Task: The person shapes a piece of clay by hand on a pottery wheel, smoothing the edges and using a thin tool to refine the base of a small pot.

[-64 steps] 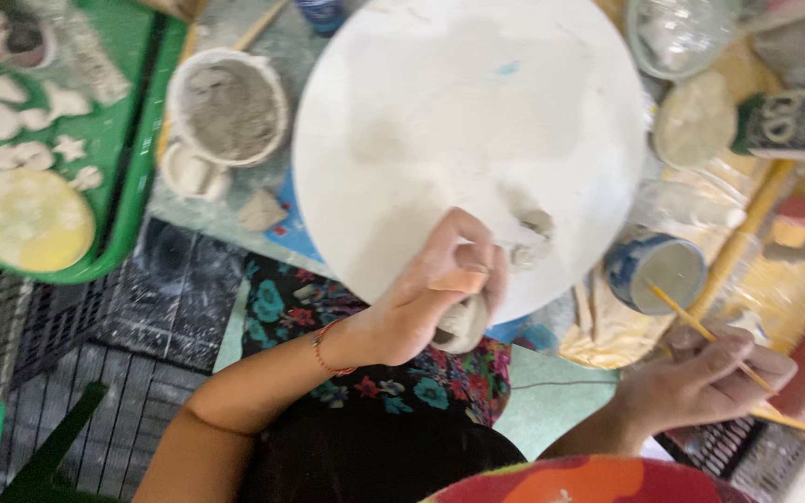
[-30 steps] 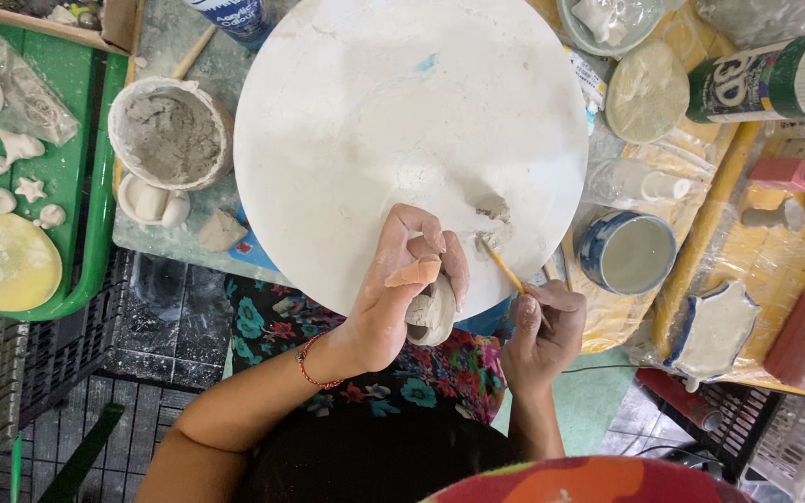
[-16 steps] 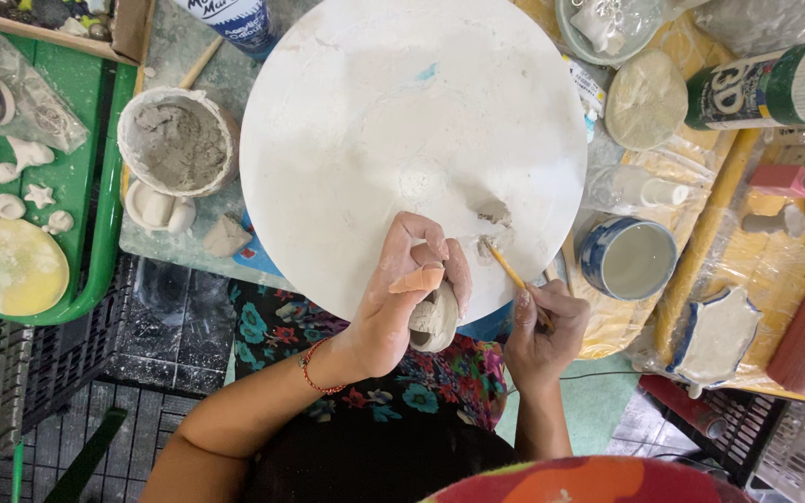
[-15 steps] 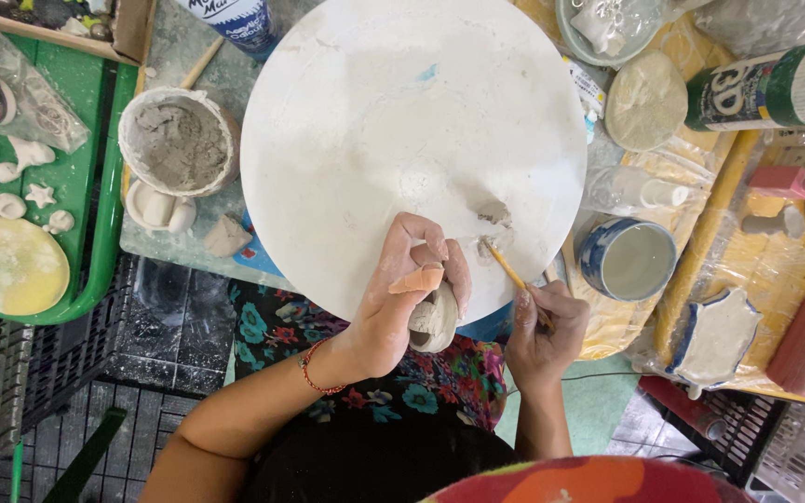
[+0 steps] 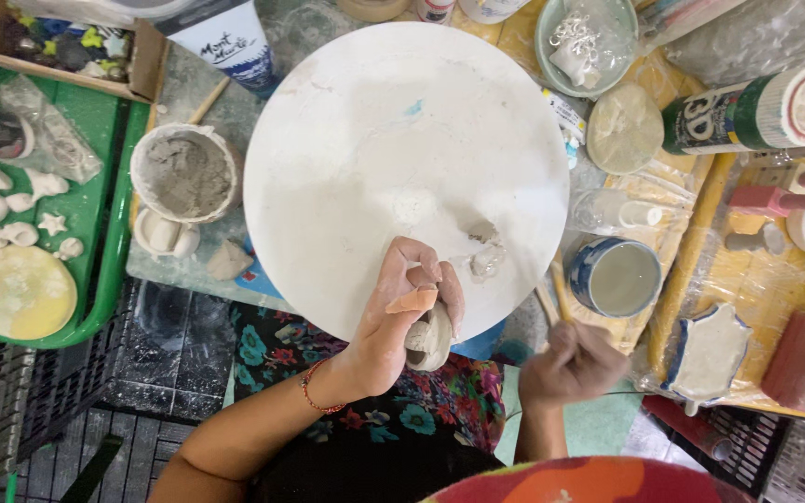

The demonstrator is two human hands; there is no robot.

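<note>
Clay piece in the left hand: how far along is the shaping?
Done: finished white clay shapes lie on the green tray. In hand: the left hand grips a small rounded clay piece over the round white board; the right hand, blurred, holds a thin wooden tool. Left: clay scraps remain on the board; the piece's surface is mostly hidden.

A green tray point(image 5: 109, 279) at the left carries white clay shapes point(image 5: 11, 200) and a pale yellow disc point(image 5: 19, 291). Beside it stands a tub of grey clay point(image 5: 186, 174). Right of the round white board point(image 5: 402, 158) sit a blue cup point(image 5: 618, 277) and a green can point(image 5: 756, 112).
</note>
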